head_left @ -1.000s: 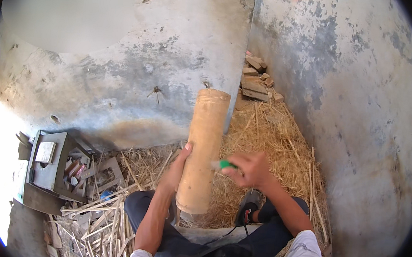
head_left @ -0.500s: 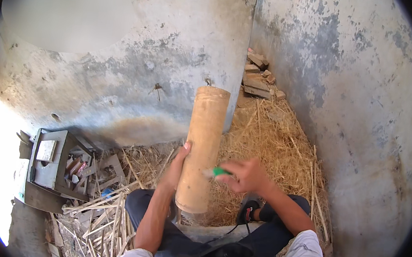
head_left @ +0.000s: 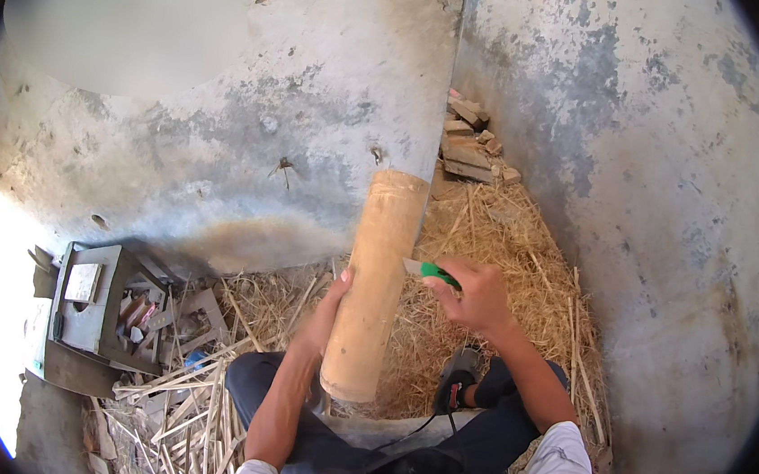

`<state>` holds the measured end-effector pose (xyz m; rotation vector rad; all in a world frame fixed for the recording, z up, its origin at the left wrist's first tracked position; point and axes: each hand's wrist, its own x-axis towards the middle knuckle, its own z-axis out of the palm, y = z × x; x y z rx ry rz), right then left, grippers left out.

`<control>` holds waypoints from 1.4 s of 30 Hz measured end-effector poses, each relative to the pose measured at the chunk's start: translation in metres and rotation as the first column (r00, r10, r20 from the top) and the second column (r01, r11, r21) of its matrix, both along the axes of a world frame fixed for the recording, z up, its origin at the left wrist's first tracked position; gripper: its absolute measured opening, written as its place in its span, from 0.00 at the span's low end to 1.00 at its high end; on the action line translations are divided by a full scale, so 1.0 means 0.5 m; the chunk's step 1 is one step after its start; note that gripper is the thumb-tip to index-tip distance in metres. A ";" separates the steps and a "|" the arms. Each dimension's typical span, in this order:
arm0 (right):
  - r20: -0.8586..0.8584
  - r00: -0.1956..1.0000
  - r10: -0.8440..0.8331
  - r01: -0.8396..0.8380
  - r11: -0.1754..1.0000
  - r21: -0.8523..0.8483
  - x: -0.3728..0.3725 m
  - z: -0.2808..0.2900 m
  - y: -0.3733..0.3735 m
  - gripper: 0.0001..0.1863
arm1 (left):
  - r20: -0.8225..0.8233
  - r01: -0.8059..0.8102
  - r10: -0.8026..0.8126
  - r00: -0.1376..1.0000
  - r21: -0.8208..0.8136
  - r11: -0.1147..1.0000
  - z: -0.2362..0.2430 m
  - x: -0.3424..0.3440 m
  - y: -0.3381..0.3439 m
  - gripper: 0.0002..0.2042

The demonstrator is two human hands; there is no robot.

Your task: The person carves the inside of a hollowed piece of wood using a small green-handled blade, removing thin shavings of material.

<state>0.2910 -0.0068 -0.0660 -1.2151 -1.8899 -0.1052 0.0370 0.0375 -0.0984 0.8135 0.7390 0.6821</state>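
A thick, tan bamboo section (head_left: pixel 379 264) stands tilted in front of me, its upper end leaning slightly right. Its lower end hangs between my knees. My left hand (head_left: pixel 330 309) grips it from the left side, thumb along the front edge and the other fingers hidden behind. In my right hand (head_left: pixel 475 295) is a green-handled utility knife (head_left: pixel 435 273), held in closed fingers. Its short pale blade points left, at or just beside the right edge of the bamboo; whether it touches I cannot tell.
Dry straw (head_left: pixel 505 248) covers the floor ahead and to the right. Split sticks (head_left: pixel 187 419) lie at the lower left beside a grey box (head_left: pixel 89 302) holding scraps. Bricks (head_left: pixel 467 159) are piled in the corner between two worn walls (head_left: pixel 648 261).
My right hand and the knife have moved up and to the right, from the bamboo's lower front to its right edge. The bamboo now leans a little more to the right.
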 end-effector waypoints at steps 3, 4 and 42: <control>0.091 0.989 0.116 -0.112 0.993 -0.042 0.005 -0.001 -0.012 0.16 | 0.056 -0.028 0.028 0.998 -0.004 1.000 -0.001 0.007 -0.003 0.38; 0.145 0.971 0.191 -0.179 0.979 -0.097 0.001 -0.004 -0.022 0.16 | 0.082 -0.049 0.050 0.995 -0.013 0.999 0.000 0.010 -0.001 0.38; -0.048 0.993 0.103 -0.101 0.993 0.054 0.003 0.001 0.020 0.18 | 0.087 0.014 0.005 0.996 -0.220 0.975 0.008 0.042 -0.018 0.38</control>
